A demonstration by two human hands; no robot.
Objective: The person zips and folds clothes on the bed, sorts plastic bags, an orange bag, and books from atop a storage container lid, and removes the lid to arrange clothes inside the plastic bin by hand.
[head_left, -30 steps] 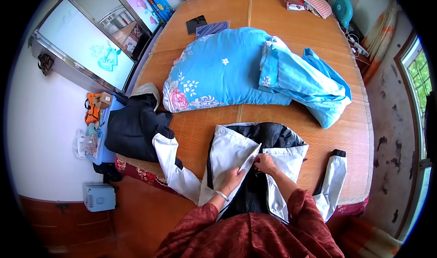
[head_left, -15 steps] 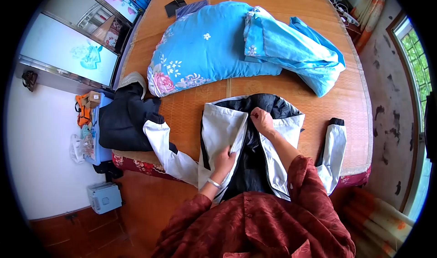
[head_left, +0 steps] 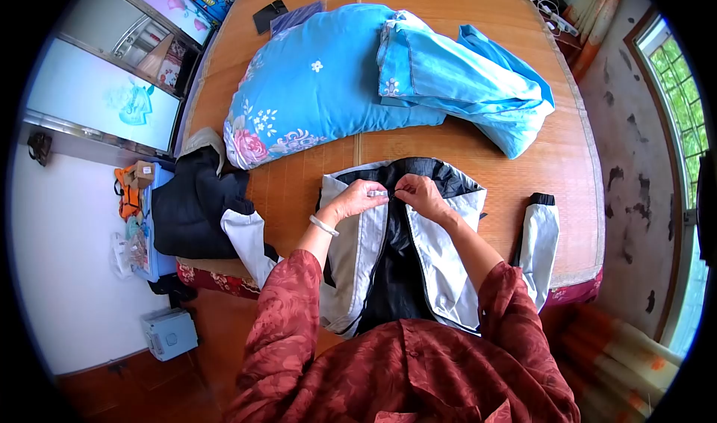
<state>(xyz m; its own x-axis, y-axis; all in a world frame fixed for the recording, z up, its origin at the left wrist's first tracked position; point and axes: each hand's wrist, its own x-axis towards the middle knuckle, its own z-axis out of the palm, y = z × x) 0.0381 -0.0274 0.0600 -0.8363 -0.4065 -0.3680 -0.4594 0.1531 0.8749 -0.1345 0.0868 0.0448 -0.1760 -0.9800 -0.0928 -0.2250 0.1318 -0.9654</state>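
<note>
Jacket point(head_left: 446, 274) opening runs 12-to-6; at 12 end, left hand point(head_left: 352, 200) pinches one edge, right hand point(head_left: 422, 197), toward 3 o'clock, pinches other

The maroon shirt point(head_left: 407, 371) hides part of the jacket point(head_left: 399, 277) at its near end.

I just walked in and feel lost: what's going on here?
A person is handling a white-and-black jacket spread at the edge of a bed. The left hand and right hand pinch it close together at its far end. Its front lies open, and blue bedding sits beyond.
</note>
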